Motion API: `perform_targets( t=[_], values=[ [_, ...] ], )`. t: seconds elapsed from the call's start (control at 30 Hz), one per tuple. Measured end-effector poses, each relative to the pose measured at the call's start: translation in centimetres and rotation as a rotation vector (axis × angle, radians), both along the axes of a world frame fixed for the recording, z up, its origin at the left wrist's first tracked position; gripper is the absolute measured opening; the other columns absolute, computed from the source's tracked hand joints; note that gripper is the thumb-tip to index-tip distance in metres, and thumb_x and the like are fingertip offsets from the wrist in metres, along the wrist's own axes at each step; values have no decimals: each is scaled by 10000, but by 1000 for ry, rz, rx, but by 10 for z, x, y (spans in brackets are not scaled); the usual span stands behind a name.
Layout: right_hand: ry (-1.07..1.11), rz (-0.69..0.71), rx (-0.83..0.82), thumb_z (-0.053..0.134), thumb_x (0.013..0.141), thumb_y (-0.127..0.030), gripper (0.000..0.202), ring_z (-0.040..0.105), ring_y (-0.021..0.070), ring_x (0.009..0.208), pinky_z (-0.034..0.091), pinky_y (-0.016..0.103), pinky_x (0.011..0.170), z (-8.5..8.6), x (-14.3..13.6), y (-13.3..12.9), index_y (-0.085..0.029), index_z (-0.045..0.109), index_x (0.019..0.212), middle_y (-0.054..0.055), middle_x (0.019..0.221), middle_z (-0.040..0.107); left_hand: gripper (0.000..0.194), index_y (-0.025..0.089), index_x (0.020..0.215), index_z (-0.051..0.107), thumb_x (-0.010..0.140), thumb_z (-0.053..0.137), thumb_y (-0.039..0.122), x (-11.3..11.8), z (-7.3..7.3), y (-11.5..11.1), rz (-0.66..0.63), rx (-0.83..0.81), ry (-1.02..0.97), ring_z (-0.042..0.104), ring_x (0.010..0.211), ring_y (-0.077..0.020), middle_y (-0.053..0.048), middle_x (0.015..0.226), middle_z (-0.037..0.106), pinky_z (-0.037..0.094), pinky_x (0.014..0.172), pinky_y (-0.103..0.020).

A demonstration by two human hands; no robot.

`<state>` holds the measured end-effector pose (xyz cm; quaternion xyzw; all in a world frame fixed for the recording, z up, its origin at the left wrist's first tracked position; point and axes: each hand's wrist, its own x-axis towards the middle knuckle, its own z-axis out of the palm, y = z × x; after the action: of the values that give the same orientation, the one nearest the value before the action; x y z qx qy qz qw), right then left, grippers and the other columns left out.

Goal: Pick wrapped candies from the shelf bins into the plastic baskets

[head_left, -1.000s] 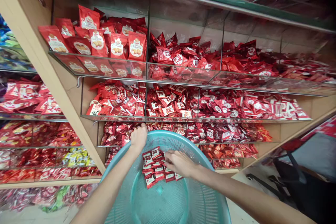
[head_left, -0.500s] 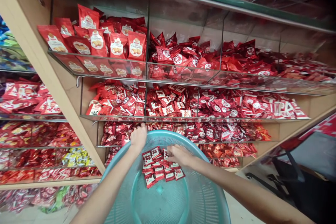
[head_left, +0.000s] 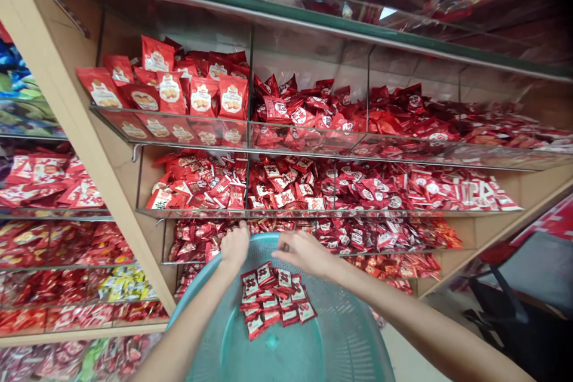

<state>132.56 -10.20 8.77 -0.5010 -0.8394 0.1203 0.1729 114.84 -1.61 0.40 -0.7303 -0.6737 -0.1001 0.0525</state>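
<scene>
My left hand (head_left: 234,246) is closed on the far left rim of a teal plastic basket (head_left: 273,353). Inside, on the basket's far side, lies a pile of small red-and-white snack packets (head_left: 274,298) with dark red pictures on them. Just above and behind that pile is my right hand (head_left: 301,252), its fingers loosely curled and the thumb apart. Nothing shows between those fingers, and the hand is clear of the packets. Part of the far rim is hidden behind it.
Beyond the basket rise glass-fronted shelves (head_left: 304,213) full of red snack packets. Larger red cookie bags (head_left: 170,89) stand at upper left. A wooden upright (head_left: 96,149) divides the shelving. Yellow packets (head_left: 128,282) lie at left, and a black bag-like object (head_left: 514,316) is at right.
My right hand has lifted off the packets and moved back towards the far rim, its fingers loosening. My left hand keeps its hold on the rim. The view has tilted up slightly.
</scene>
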Motion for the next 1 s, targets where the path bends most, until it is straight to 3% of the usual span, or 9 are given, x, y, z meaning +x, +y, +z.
perform_targets(
  t=[0.17, 0.3, 0.4, 0.5, 0.7, 0.83, 1.0],
  values=[
    [119, -84, 245, 529, 870, -317, 225, 559, 117, 627, 365, 223, 617, 62, 0, 32, -175, 610, 715, 4, 686, 639, 354, 90, 1129, 522, 899, 255, 119, 0, 4, -2, 7, -10, 2, 677, 818, -276, -159, 831, 687, 506, 664, -359],
    [67, -345, 399, 548, 849, -353, 195, 599, 177, 840, 402, 261, 721, 80, -3, 72, -179, 588, 930, 61, 904, 661, 338, 91, 1118, 525, 911, 266, 154, 0, 7, -3, 6, -17, -12, 678, 826, -287, -158, 821, 689, 510, 674, -380],
    [-54, -483, 394, 541, 833, -460, 386, 585, 253, 966, 412, 319, 777, 83, -16, 93, -146, 543, 1058, 138, 998, 652, 344, 92, 1124, 524, 918, 259, 169, 0, 8, -4, 6, -21, -18, 679, 822, -286, -163, 831, 690, 509, 676, -384],
    [-108, -532, 358, 529, 829, -472, 454, 583, 288, 983, 408, 354, 791, 84, -30, 101, -114, 510, 1108, 170, 999, 657, 348, 93, 1133, 520, 918, 255, 165, -1, 8, -4, 5, -26, -2, 680, 815, -280, -170, 844, 689, 508, 673, -379],
    [-49, -532, 362, 557, 784, -297, 372, 540, 294, 1038, 389, 366, 798, 81, -36, 106, -135, 487, 1111, 142, 1000, 653, 358, 79, 1153, 517, 917, 258, 154, -1, 5, -2, -6, -14, 20, 679, 827, -268, -171, 841, 691, 509, 681, -357],
    [6, -507, 395, 575, 770, -306, 443, 515, 287, 1029, 381, 370, 804, 72, -29, 108, -153, 450, 1165, 126, 1060, 617, 365, 74, 1160, 518, 918, 257, 155, -1, 4, -2, -4, -18, 15, 679, 818, -272, -176, 840, 691, 509, 682, -369],
    [51, -471, 548, 540, 801, -329, 435, 481, 278, 1007, 358, 377, 825, 61, -26, 99, -165, 439, 1192, 112, 1060, 590, 358, 80, 1131, 528, 921, 251, 167, 0, 8, -4, -2, -21, 8, 680, 809, -273, -172, 829, 689, 509, 682, -370]
  ],
)
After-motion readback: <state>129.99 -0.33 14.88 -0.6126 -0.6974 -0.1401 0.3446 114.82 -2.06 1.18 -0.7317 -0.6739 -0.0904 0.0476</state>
